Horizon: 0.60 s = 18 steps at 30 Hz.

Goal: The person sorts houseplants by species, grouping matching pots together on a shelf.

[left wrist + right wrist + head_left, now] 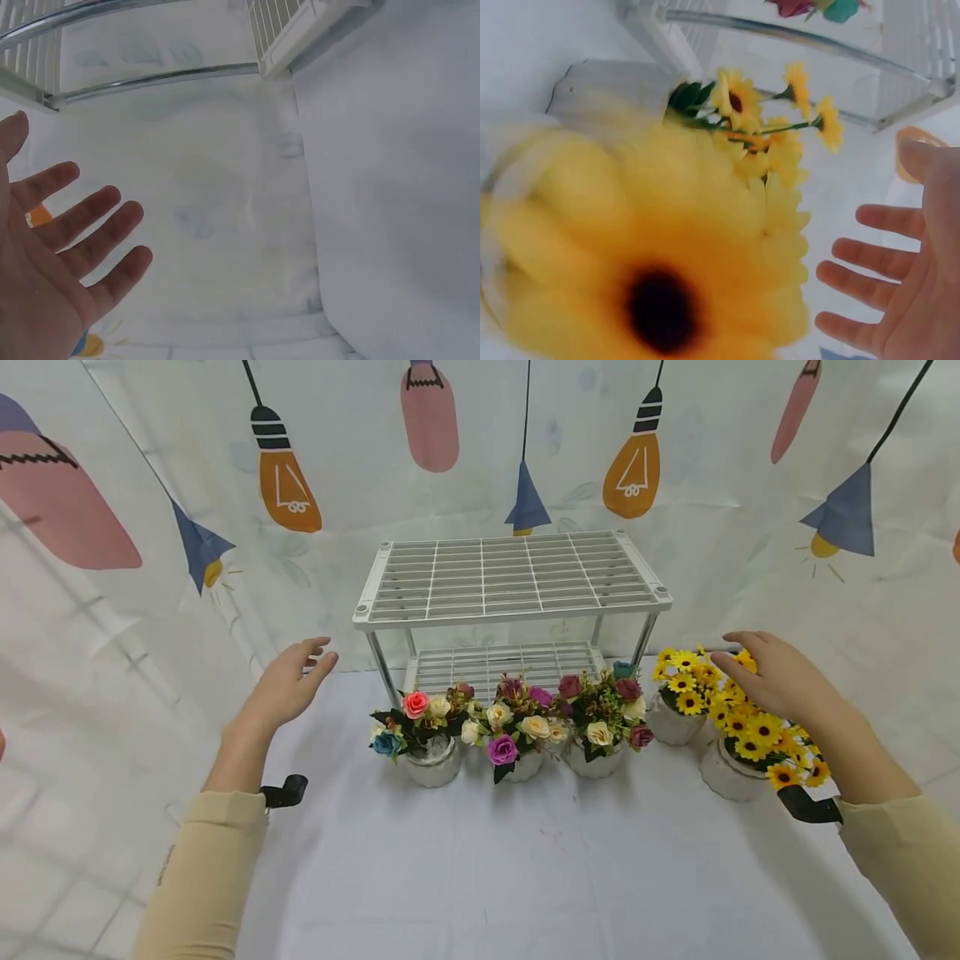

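My left hand (288,683) hovers left of a white two-tier wire shelf (510,578), fingers relaxed and holding nothing. In the left wrist view the left hand's fingers (101,229) are spread apart. Over the yellow sunflowers (757,727) at the right hangs my right hand (783,681), also holding nothing; the right wrist view shows its fingers (866,259) spaced apart. These sunflowers stand in a white pot (731,772), with another white sunflower pot (675,722) behind it. Three white pots of roses stand before the shelf: left (435,764), middle (525,767) and right (596,762).
The shelf stands at the back of a table with a white cloth (450,860). Behind it hangs a pale curtain (330,460) printed with bulbs and lamps. The shelf's lower tier (495,668) sits just behind the rose pots.
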{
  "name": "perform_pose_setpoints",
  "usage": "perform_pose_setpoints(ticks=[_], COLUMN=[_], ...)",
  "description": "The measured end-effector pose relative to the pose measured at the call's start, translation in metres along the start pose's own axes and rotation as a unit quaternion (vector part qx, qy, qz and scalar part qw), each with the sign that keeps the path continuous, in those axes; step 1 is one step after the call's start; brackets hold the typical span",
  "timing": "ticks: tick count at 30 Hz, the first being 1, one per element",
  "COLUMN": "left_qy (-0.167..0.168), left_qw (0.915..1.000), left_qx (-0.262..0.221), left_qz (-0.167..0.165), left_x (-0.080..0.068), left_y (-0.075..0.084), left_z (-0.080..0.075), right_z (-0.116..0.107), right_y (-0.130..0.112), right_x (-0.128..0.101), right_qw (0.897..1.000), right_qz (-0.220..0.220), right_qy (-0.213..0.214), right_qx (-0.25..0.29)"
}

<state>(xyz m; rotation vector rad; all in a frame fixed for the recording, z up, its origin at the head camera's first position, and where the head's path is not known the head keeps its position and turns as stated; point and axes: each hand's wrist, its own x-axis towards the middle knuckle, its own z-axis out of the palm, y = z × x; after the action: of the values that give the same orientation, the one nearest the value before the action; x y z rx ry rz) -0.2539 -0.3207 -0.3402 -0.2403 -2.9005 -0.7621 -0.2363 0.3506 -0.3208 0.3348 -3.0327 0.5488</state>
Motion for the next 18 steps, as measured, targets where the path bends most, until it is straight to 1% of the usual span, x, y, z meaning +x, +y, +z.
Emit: perform_pose_setpoints(ticks=[2, 5, 8, 10, 11, 13, 15, 16, 18], left_qy=[0.022, 0.051, 0.066, 0.068, 0.068, 0.067, 0.064, 0.062, 0.057], left_qw=[0.9994, 0.9959, 0.9884, 0.9807, 0.9754, 0.9621, 0.9459, 0.9363, 0.914], left_qx=[-0.028, -0.075, -0.137, -0.183, -0.21, -0.264, -0.318, -0.346, -0.402], left_qz=[-0.002, -0.005, -0.002, 0.002, 0.004, 0.006, 0.003, 0.0, -0.006], left_x=[0.0, 0.0, -0.001, 0.0, 0.0, 0.002, 0.004, 0.006, 0.009], left_y=[0.005, 0.012, 0.021, 0.028, 0.033, 0.042, 0.05, 0.053, 0.059], left_z=[0.001, 0.001, 0.001, 0.0, -0.001, -0.003, -0.004, -0.005, -0.006], right_z=[0.002, 0.006, 0.01, 0.012, 0.012, 0.015, 0.017, 0.018, 0.02], right_y=[-0.001, -0.004, -0.006, -0.008, -0.008, -0.01, -0.011, -0.011, -0.012], right_x=[-0.006, -0.014, -0.022, -0.027, -0.03, -0.035, -0.041, -0.043, -0.048], right_qw=[1.0, 0.999, 0.999, 0.998, 0.998, 0.997, 0.996, 0.995, 0.994], right_qz=[-0.004, -0.009, -0.01, -0.011, -0.013, -0.015, -0.018, -0.018, -0.014], right_qy=[0.015, 0.031, 0.043, 0.049, 0.055, 0.068, 0.081, 0.088, 0.099], right_qx=[0.009, 0.019, 0.028, 0.034, 0.037, 0.041, 0.045, 0.047, 0.051])
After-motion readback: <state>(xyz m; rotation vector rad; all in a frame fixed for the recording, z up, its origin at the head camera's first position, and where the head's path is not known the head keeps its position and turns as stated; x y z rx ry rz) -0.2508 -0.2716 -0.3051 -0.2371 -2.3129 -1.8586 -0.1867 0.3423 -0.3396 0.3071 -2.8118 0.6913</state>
